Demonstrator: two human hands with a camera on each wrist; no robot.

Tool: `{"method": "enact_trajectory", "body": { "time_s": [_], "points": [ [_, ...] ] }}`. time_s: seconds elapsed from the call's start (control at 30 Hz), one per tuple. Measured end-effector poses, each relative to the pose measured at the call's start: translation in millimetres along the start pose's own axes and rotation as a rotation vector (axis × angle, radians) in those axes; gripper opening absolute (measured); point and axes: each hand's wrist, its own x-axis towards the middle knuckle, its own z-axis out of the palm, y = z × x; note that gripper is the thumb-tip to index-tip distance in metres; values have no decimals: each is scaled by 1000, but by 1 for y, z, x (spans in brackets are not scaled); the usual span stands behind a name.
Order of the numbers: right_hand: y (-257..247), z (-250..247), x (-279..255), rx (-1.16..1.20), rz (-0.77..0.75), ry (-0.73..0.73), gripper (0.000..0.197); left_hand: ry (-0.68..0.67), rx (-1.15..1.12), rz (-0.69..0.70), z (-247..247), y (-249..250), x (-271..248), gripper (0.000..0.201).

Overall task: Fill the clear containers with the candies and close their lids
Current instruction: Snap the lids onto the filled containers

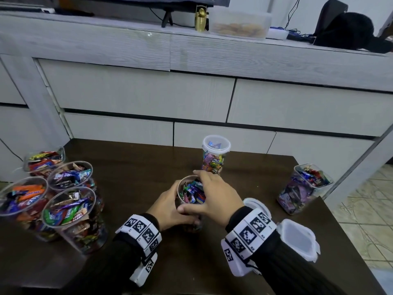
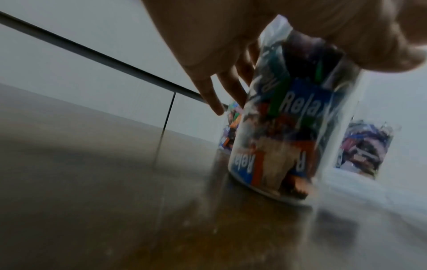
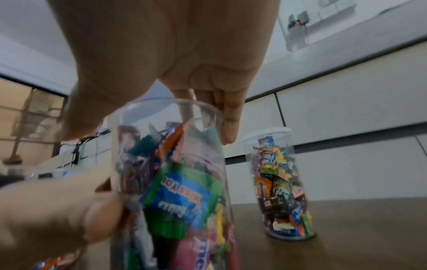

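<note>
A clear round container [image 1: 190,193] [image 2: 277,127] [image 3: 175,182], packed with wrapped candies and with no lid on, stands mid-table. My left hand [image 1: 170,206] [image 2: 208,45] grips its side from the left, fingers wrapped round the far wall. My right hand [image 1: 214,194] [image 3: 161,54] arches over its mouth, thumb at the near rim and fingers hooked over the far rim, one dipping inside. Behind it a filled round container [image 1: 214,154] [image 3: 279,182] has its lid on. At the right, a square container [image 1: 302,188] [image 2: 362,148] of candies is open.
Several open cups of candies [image 1: 63,199] crowd the table's left side. A square lid [image 1: 297,237] lies near the right front, and a round lid [image 1: 255,204] shows partly behind my right wrist. The dark table [image 1: 138,167] backs onto grey drawers [image 1: 148,96].
</note>
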Motion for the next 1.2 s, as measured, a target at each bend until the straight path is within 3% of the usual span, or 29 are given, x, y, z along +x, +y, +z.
{"method": "enact_trajectory", "body": {
  "time_s": [0.1, 0.17, 0.27, 0.4, 0.57, 0.73, 0.9, 1.0, 1.1, 1.2],
  "points": [
    [23, -10, -4, 147, 85, 49, 92, 23, -5, -5, 5, -5, 4, 96],
    [49, -15, -7, 94, 206, 45, 82, 17, 15, -18, 6, -6, 6, 94],
    [93, -18, -11, -114, 441, -118, 75, 13, 23, -40, 8, -9, 8, 93],
    [130, -4, -19, -183, 643, -311, 91, 20, -17, -80, 11, -13, 11, 93],
    [143, 13, -22, -251, 698, -389, 90, 30, -7, -96, 13, -15, 9, 93],
    [141, 6, -17, -188, 714, -323, 93, 33, -7, -87, 14, -15, 8, 94],
    [118, -26, -7, -102, 605, -99, 72, 25, -16, -89, 14, -15, 7, 92],
    [85, -36, 0, 109, 353, 76, 66, 27, -30, -71, 14, -14, 7, 93],
    [44, -32, 0, 240, 60, 48, 65, 27, -38, -43, 13, -10, 6, 98],
    [21, -18, -2, 138, -108, -41, 64, 37, -59, 7, 14, -8, 4, 105]
  ]
}}
